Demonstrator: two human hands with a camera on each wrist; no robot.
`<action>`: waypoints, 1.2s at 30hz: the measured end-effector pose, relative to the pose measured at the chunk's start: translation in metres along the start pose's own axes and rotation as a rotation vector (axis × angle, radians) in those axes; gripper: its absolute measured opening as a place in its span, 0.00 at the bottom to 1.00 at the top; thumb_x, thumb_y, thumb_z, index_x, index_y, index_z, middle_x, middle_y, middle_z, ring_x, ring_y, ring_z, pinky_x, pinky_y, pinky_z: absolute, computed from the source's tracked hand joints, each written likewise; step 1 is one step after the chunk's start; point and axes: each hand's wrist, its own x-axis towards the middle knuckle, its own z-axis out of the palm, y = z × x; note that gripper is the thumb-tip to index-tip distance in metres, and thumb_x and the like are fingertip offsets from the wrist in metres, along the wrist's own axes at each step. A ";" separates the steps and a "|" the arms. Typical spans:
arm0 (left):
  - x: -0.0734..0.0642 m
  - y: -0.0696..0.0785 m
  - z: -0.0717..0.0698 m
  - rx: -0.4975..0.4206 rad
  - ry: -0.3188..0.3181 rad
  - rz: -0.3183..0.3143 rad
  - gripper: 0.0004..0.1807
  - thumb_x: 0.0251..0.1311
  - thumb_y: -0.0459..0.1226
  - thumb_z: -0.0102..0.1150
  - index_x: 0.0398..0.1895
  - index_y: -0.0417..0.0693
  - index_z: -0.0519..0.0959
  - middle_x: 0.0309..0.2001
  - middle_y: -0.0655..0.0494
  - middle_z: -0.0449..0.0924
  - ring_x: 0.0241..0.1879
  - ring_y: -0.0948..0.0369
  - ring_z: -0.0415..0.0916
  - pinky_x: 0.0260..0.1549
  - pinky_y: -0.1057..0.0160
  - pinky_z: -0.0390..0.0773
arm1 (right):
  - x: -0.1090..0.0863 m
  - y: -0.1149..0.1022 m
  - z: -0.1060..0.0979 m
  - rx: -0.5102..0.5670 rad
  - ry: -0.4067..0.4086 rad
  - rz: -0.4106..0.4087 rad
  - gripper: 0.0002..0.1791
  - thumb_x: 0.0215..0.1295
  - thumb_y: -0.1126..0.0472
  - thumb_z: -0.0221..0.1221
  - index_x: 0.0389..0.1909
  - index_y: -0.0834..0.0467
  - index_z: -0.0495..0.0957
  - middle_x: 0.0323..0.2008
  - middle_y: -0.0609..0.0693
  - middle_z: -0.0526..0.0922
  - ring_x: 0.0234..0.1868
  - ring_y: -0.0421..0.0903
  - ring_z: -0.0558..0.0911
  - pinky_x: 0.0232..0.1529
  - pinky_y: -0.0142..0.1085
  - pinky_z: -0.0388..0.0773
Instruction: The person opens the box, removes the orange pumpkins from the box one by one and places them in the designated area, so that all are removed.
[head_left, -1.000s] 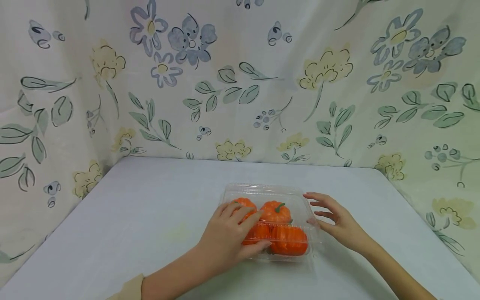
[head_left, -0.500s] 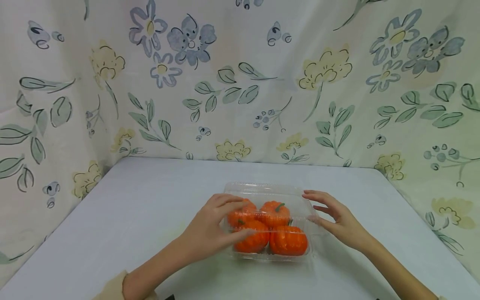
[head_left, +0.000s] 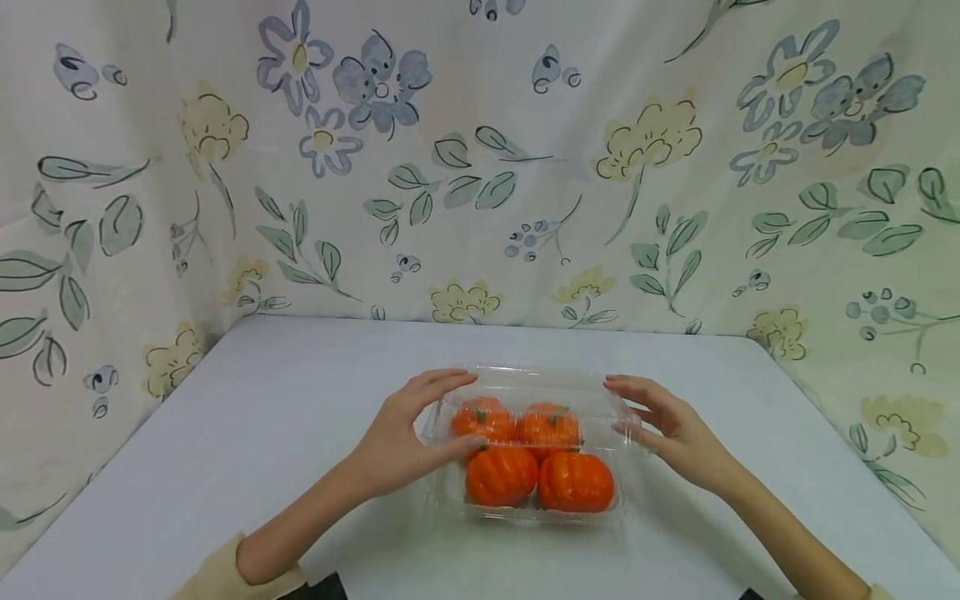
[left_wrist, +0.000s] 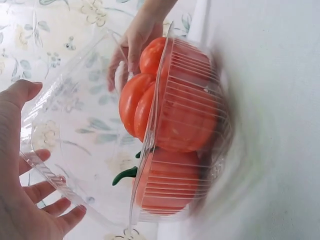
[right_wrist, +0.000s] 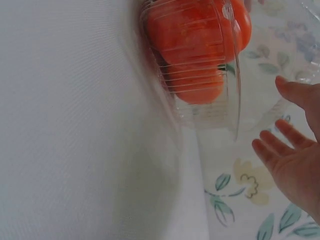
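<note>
A clear, ribbed plastic box (head_left: 543, 517) with four glossy orange pumpkins (head_left: 576, 483) sits on the bench (head_left: 225, 467), lid (left_wrist: 56, 95) tilted up. At the box's left, the left hand (head_left: 401, 442), and at its right, the right hand (head_left: 678, 435), spread loosely against the lid.

Colour check from my end. Pumpkins (head_left: 501, 477): all four bright orange; I get a duller, redder orange through the ribbed wall on the right wrist view. Stems (left_wrist: 126, 173): dark green. Box (head_left: 525, 380): clear, colourless, white glare along its edges, fine parallel ribbing on the sides. Surface (head_left: 187, 492): plain white, bluish-grey tint toward the back, faint green cast up front. Cloth (head_left: 450, 100): off-white floral print with blue-grey flowers (head_left: 378, 57), some yellow-centred, pale yellow blooms (head_left: 651, 137), grey-green leaf sprigs (head_left: 459, 192), bluish berries (head_left: 531, 239), thin black outlines. Left sleeve (head_left: 240, 571): beige, and I see no print on it.
</note>
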 end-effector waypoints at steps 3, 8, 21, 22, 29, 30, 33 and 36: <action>0.002 -0.005 -0.002 -0.023 0.003 0.012 0.34 0.63 0.43 0.73 0.73 0.55 0.76 0.72 0.54 0.74 0.72 0.48 0.70 0.64 0.34 0.77 | 0.002 -0.001 0.000 0.022 0.000 0.014 0.28 0.71 0.77 0.60 0.70 0.67 0.71 0.69 0.32 0.75 0.67 0.26 0.74 0.60 0.22 0.76; 0.005 -0.012 -0.003 -0.052 0.004 0.026 0.32 0.67 0.45 0.66 0.74 0.53 0.76 0.73 0.51 0.73 0.71 0.47 0.70 0.64 0.34 0.77 | 0.004 0.000 -0.001 0.077 -0.011 0.055 0.26 0.73 0.76 0.58 0.71 0.68 0.69 0.68 0.32 0.75 0.65 0.27 0.77 0.55 0.24 0.81; 0.014 -0.031 -0.002 -0.149 -0.043 0.071 0.33 0.73 0.49 0.51 0.77 0.46 0.69 0.76 0.44 0.68 0.75 0.41 0.64 0.69 0.25 0.64 | 0.010 0.007 -0.003 0.099 -0.015 0.059 0.27 0.72 0.77 0.58 0.69 0.73 0.66 0.67 0.27 0.73 0.58 0.30 0.82 0.52 0.26 0.84; 0.014 -0.032 -0.002 -0.158 -0.048 0.077 0.33 0.73 0.50 0.50 0.78 0.46 0.69 0.76 0.43 0.68 0.75 0.40 0.63 0.69 0.24 0.63 | 0.011 0.007 -0.003 0.086 -0.008 0.061 0.26 0.72 0.77 0.58 0.69 0.73 0.66 0.66 0.26 0.73 0.57 0.30 0.83 0.52 0.26 0.84; 0.021 -0.040 -0.004 -0.250 -0.082 0.072 0.34 0.74 0.48 0.43 0.79 0.41 0.66 0.78 0.39 0.64 0.77 0.37 0.58 0.70 0.21 0.58 | 0.015 0.007 -0.002 -0.021 0.037 0.105 0.28 0.73 0.73 0.60 0.72 0.63 0.69 0.69 0.40 0.75 0.57 0.34 0.81 0.49 0.28 0.85; 0.021 -0.041 -0.004 -0.261 -0.082 0.068 0.34 0.74 0.47 0.42 0.79 0.41 0.65 0.78 0.39 0.64 0.77 0.36 0.58 0.70 0.21 0.58 | 0.016 0.007 -0.001 -0.026 0.042 0.118 0.28 0.74 0.72 0.61 0.72 0.62 0.69 0.70 0.46 0.75 0.58 0.35 0.80 0.49 0.28 0.85; 0.023 -0.043 -0.005 -0.288 -0.081 0.052 0.33 0.72 0.43 0.40 0.78 0.39 0.65 0.78 0.37 0.63 0.77 0.35 0.57 0.69 0.22 0.59 | 0.017 0.007 0.000 -0.029 0.048 0.161 0.30 0.74 0.70 0.61 0.74 0.61 0.68 0.72 0.63 0.71 0.57 0.36 0.79 0.48 0.29 0.86; 0.024 -0.044 -0.005 -0.301 -0.088 0.038 0.34 0.73 0.43 0.40 0.78 0.38 0.65 0.79 0.37 0.62 0.78 0.34 0.56 0.69 0.22 0.59 | 0.018 0.008 0.000 -0.025 0.055 0.202 0.30 0.75 0.68 0.62 0.75 0.62 0.67 0.73 0.68 0.69 0.56 0.34 0.78 0.48 0.28 0.85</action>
